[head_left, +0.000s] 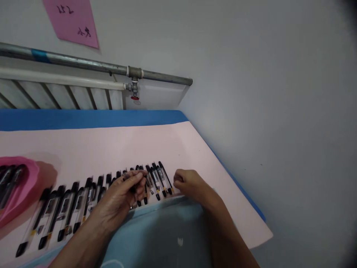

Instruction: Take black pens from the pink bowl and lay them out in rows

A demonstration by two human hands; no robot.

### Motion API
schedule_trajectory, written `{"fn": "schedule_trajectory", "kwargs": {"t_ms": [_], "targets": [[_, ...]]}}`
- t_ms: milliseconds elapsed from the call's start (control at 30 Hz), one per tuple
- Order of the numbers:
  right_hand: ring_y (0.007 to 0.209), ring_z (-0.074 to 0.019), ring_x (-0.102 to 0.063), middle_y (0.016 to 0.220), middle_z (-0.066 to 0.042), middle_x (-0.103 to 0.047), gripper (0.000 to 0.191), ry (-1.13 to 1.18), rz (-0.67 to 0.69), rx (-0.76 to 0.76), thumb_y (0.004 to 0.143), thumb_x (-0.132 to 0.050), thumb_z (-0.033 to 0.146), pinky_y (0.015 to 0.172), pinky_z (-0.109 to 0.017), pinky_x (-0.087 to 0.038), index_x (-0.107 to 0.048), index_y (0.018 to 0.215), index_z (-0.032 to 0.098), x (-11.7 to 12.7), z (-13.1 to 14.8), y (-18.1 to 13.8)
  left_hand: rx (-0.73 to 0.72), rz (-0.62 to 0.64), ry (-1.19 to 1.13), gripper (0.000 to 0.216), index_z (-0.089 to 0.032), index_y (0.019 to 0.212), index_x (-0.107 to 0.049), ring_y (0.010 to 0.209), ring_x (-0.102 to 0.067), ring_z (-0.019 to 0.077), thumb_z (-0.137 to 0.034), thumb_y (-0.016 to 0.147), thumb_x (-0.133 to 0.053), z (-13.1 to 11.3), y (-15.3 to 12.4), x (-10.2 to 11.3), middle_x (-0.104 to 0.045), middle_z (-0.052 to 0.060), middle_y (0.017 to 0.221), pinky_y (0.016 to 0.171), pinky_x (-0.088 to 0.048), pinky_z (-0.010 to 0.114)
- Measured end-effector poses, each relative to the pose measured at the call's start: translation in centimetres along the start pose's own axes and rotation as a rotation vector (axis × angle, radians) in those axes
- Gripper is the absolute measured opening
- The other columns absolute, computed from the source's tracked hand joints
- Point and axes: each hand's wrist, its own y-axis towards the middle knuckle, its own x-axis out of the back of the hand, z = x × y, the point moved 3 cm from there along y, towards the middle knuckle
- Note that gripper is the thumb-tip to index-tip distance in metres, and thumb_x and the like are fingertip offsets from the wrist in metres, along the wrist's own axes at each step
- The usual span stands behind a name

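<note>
pens (79,203) — clear-barrelled, black at both ends — in a row

The head camera looks down across the table (92,119)

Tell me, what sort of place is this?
Probably a simple indoor work corner, though I can't tell in what building. A row of pens lies on a pink-covered table, with a radiator and a metal pipe behind it.
</note>
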Motion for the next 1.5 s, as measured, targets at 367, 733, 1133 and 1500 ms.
{"fn": "schedule_trajectory", "kwargs": {"t_ms": [367,733,1133,1500], "targets": [[0.06,-0.0105,-0.047,0.068,-0.003,-0.06,0.018,-0.047,0.046,0.079,0.072,-0.043,0.014,0.053,-0.02,-0.028,-0.061,0.072,0.016,-1.4,-0.6,0.3,0.027,-0.012,-0.004,0.01,-0.009,0.08,-0.067,0.056,-0.051,0.0091,-0.014,0.075,-0.06,0.3,0.2,0.2,-0.056,0.004,0.068,0.049,-0.046,0.021],[0.059,-0.0097,-0.05,0.066,0.001,-0.057,0.013,0.588,-0.01,0.18,0.079,-0.048,0.023,0.055,-0.02,-0.037,-0.059,0.081,0.017,-1.1,3.5,-0.9,-0.035,0.023,0.068,0.023,-0.013,0.084,-0.068,0.088,-0.061,0.0197,-0.032,0.079,-0.056,0.9,-0.7,-1.4,-0.067,0.01,0.092,0.078,-0.049,0.031],[0.056,-0.0079,-0.043,0.062,0.006,-0.048,0.016,0.735,-0.009,0.335,0.066,-0.055,0.015,0.052,-0.019,-0.035,-0.056,0.081,0.019,-3.8,6.9,-1.7,-0.026,0.072,0.081,0.038,-0.019,0.108,-0.061,0.108,-0.055,0.0239,-0.036,0.074,-0.062,2.4,-1.2,-2.2,-0.063,0.01,0.112,0.09,-0.042,0.036],[0.067,-0.0136,-0.056,0.07,-0.002,-0.062,0.022,0.103,-0.171,-0.105,0.068,-0.058,0.021,0.061,-0.022,-0.038,-0.06,0.089,0.016,-1.0,-1.5,2.0,-0.319,-0.025,0.326,0.04,-0.02,0.102,-0.064,0.115,-0.049,0.0257,-0.047,0.074,-0.058,-0.4,-0.1,0.5,-0.058,0.01,0.121,0.097,-0.035,0.044]]}}
